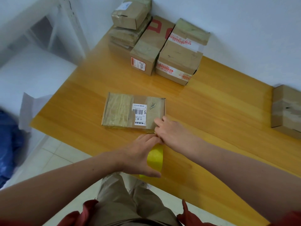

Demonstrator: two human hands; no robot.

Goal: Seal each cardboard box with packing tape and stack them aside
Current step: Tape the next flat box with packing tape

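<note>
At the near right corner of the flat box (pixel 130 110), both hands meet. The right hand (pixel 170 132) reaches in from the right, its forearm stretched across the table (pixel 211 111), palm down. Its index finger lies on the box's top by that corner and its other fingers bend at the box's near edge; whether they pinch a tape end there cannot be told. The left hand (pixel 141 152) comes up from the near side of the flat box and touches the right hand just short of the corner. Its fingers curl over the yellow tape roll (pixel 155 159) and its thumb hooks beneath it, holding the roll on edge just off the box's near edge. The flat box lies closed, label up, on the table. Beyond the flat box, against the wall (pixel 244 22), stand the stacked boxes (pixel 156 46). Well to the right of the flat box sits a lone box (pixel 286 108).
</note>
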